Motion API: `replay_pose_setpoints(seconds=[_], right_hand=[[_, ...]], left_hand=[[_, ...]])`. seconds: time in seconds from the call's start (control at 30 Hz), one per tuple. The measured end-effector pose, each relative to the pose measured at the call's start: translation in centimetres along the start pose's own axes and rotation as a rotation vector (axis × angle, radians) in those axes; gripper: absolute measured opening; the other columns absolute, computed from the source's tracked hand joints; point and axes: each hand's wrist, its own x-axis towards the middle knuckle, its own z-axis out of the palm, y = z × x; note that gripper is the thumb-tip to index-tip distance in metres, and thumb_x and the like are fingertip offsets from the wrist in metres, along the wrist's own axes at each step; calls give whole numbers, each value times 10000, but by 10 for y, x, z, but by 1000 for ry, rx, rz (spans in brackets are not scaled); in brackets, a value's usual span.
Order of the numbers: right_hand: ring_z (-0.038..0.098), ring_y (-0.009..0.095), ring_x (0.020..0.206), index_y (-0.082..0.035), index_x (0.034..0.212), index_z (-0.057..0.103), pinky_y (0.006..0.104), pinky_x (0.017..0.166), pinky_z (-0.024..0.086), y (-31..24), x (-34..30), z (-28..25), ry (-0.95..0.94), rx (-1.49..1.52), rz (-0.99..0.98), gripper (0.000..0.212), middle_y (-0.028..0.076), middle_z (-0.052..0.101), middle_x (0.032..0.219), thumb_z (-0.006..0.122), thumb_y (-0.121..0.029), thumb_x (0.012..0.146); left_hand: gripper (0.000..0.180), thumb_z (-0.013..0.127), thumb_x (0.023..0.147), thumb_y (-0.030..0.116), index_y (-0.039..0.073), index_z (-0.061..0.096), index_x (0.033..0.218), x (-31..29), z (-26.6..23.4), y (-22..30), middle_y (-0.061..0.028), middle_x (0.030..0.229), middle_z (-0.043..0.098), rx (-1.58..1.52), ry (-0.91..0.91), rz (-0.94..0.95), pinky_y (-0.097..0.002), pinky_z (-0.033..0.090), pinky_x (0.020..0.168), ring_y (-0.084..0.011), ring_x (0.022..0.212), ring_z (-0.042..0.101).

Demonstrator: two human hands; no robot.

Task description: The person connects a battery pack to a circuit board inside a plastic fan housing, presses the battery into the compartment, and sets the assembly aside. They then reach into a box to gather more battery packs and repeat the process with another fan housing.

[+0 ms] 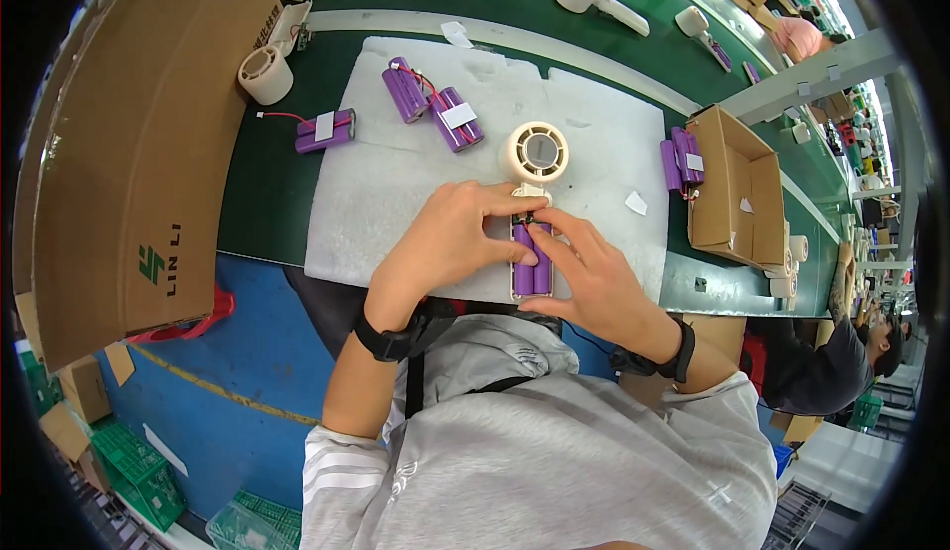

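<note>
A cream handheld fan (pixel 516 161) lies on the white foam mat, its round head away from me and its handle opened toward me. Inside the handle sits a purple battery pack (pixel 532 265). My left hand (pixel 450 236) grips the handle from the left, index finger at the neck and thumb on the batteries. From the right, my right hand (pixel 601 275) closes on the same handle, fingertips at the small dark parts above the batteries. My fingers partly hide those parts. Beyond them lie two purple battery packs (pixel 457 120) with red wires; another battery pack (pixel 338 132) lies farther left.
A large cardboard box (pixel 129 154) stands at left beside a fan head (pixel 265 75). At right are an open small carton (pixel 737 199) and more purple batteries (pixel 681 161). Fan parts (pixel 599 1) sit on the far green belt. A person (pixel 826 367) sits at right.
</note>
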Motion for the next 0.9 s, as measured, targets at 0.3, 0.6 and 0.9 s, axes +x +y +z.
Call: replay_pose_setpoints(seconds=[0.3, 0.6, 0.9], right_hand=[[480, 394, 1220, 35, 1297, 470, 421, 1026, 403, 66, 64, -1, 108, -171, 76, 672, 219, 466, 1346, 759, -238, 754], [511, 421, 1158, 39, 1288, 455, 435, 980, 431, 312, 182, -97, 234, -755, 300, 549, 276, 534, 1248, 628, -181, 816], [557, 425, 1127, -31, 1299, 503, 455, 965, 454, 318, 168, -79, -29, -728, 829, 528, 238, 579, 1250, 600, -281, 844]], left_hand=[[470, 802, 711, 137, 105, 673, 1163, -9, 19, -12, -110, 1039, 690, -81, 502, 106, -282, 477, 609, -166, 687, 580], [235, 705, 796, 83, 30, 684, 1024, -14, 10, -15, -117, 883, 679, -112, 540, 65, -311, 487, 589, -203, 625, 592], [151, 679, 806, 56, 36, 700, 954, -13, 17, -26, -83, 768, 648, -154, 707, 105, -273, 455, 551, -157, 577, 571]])
